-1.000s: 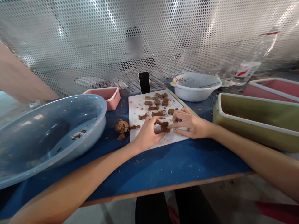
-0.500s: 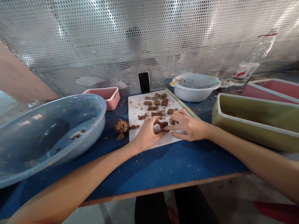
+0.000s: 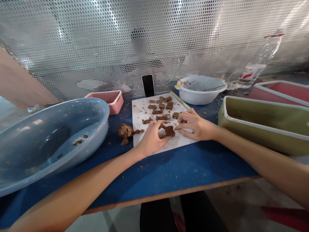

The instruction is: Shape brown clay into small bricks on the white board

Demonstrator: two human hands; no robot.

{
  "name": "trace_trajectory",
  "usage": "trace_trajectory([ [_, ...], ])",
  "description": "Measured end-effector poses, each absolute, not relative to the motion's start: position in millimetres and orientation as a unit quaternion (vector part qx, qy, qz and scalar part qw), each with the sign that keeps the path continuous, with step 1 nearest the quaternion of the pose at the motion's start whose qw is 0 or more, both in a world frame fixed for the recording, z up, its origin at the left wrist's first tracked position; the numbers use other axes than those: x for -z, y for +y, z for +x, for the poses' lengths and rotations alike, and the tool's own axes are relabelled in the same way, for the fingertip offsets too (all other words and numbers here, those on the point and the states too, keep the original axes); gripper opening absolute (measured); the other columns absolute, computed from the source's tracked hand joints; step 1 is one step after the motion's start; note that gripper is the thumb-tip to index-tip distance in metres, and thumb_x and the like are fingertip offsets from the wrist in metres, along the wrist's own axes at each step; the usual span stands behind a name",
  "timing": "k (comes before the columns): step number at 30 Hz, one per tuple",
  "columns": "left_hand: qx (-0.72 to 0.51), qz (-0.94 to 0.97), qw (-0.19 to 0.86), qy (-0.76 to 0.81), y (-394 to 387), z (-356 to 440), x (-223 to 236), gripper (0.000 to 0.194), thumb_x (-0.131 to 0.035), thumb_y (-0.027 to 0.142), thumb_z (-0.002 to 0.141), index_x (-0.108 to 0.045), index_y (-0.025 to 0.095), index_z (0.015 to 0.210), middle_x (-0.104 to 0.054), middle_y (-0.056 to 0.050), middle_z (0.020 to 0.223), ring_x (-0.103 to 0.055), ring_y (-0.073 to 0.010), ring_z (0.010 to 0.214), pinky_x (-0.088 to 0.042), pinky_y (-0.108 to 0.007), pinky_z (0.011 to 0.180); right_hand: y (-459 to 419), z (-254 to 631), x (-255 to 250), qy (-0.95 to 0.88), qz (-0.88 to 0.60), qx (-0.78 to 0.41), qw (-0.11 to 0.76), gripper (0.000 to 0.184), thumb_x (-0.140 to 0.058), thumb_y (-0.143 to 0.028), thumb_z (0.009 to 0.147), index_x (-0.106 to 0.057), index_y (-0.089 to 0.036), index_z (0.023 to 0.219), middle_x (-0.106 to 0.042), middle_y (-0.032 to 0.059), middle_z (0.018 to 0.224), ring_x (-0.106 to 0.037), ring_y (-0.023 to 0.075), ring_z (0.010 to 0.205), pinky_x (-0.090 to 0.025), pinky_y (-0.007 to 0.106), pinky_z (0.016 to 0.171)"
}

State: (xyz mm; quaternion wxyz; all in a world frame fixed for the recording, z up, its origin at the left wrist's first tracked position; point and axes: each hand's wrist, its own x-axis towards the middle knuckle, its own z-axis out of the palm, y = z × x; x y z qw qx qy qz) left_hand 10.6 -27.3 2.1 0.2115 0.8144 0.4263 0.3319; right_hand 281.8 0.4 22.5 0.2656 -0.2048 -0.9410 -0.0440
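My left hand [image 3: 152,138] rests on a white board [image 3: 140,109], its thumb and fingers curved around a small brown block of clay [image 3: 169,130]. Just to the right of that block is my right hand [image 3: 193,125], apart from it, with fingers bent and spread. A bit of dark material shows under its fingers, too hidden to make out. Several shaped clay pieces [image 3: 161,118] lie in rough rows on the board beyond my hands. A crumbly lump of clay [image 3: 126,130] sits left of the board, with smaller bits beside it.
A large blue basin [image 3: 96,106] stands at left, near a pink container [image 3: 117,102]. A phone [image 3: 148,86] leans against the perforated metal sheet [image 3: 96,48]. Rightward are a white basin [image 3: 200,96], an olive trough [image 3: 260,129], a pink trough [image 3: 267,91] and a plastic bottle [image 3: 258,64].
My right hand has drawn back slightly up and to the right, off the clay block, leaving more of it visible. My left hand keeps its place around the block.
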Motion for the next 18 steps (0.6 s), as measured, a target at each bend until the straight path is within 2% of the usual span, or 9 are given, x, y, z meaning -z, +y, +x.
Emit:
trace_trajectory([
  [4,-0.329,0.816,0.218,0.424,-28,11,-4,0.058,-0.086,0.034,0.090,-0.059,0.026,0.141,-0.064,-0.011,0.124,-0.067,-0.0329,0.121,-0.058,-0.053,0.106,-1,283,-24,-0.934,-0.210,0.038,0.288,0.023,-0.057,-0.029,0.110,-0.079,-0.024,0.106,-0.064,0.0077,0.102,-0.064,0.0235,0.099,-0.039,0.044,0.093],
  [11,-0.330,0.818,0.216,0.419,-26,10,-1,0.057,-0.086,0.031,0.090,-0.060,0.023,0.140,-0.064,-0.012,0.123,-0.066,-0.0324,0.122,-0.059,-0.054,0.108,7,272,-7,-0.897,-0.313,-0.012,0.313,0.024,-0.063,-0.040,0.108,-0.075,-0.025,0.123,-0.067,0.0082,0.108,-0.065,0.0263,0.107,-0.041,0.044,0.095],
  [18,-0.340,0.816,0.211,0.417,-25,10,2,0.061,-0.089,0.030,0.087,-0.060,0.023,0.140,-0.066,-0.012,0.121,-0.068,-0.0334,0.121,-0.061,-0.055,0.106,13,268,1,-0.901,-0.323,-0.041,0.287,0.026,-0.061,-0.044,0.109,-0.077,-0.024,0.114,-0.065,0.0078,0.107,-0.064,0.0259,0.103,-0.043,0.046,0.097],
])
